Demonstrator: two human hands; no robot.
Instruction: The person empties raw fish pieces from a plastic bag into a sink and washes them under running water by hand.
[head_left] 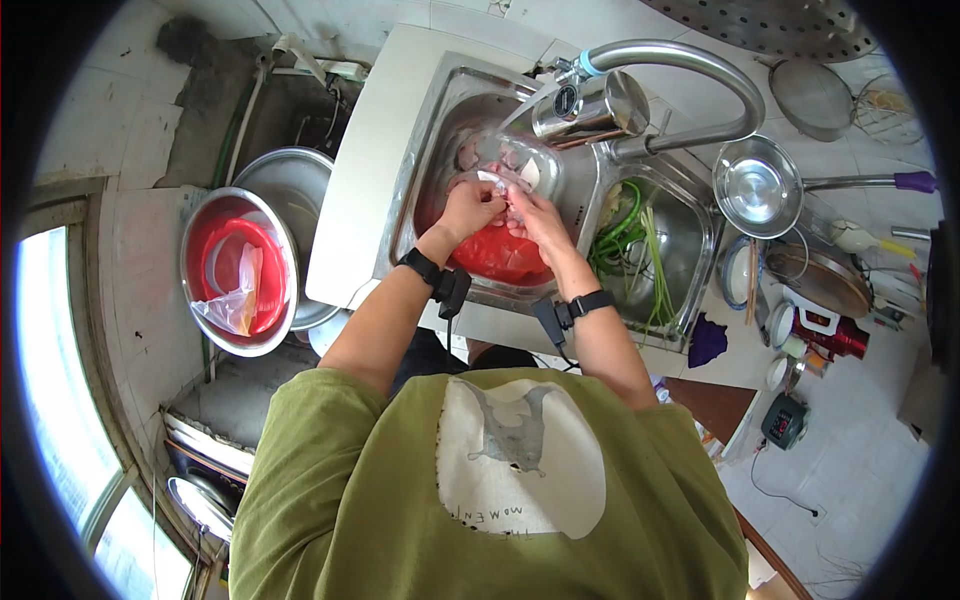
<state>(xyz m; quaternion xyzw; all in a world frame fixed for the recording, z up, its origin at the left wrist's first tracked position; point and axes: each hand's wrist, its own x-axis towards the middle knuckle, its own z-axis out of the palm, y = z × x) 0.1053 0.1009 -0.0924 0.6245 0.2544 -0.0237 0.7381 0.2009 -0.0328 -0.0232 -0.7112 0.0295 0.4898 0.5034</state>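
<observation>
My left hand (474, 208) and my right hand (538, 218) meet over the left sink basin (408, 215). Fingers of both hands are closed around a small pale piece (494, 179), whose kind I cannot make out. Below them, something bright red and glossy (500, 256), either a bag or a bowl, lies in the basin. Pinkish pieces like raw meat (475, 152) show just beyond my fingers. A stream of water (524, 110) seems to fall on the far side of the basin.
Beside my right wrist, green vegetables (640, 250) lie in the smaller basin. A curved faucet (690, 55) and metal canister (605, 108) stand behind. A metal basin (188, 265) with a red bowl (275, 285) sits left. At right hangs a ladle (758, 187); a purple cloth (707, 341) lies below.
</observation>
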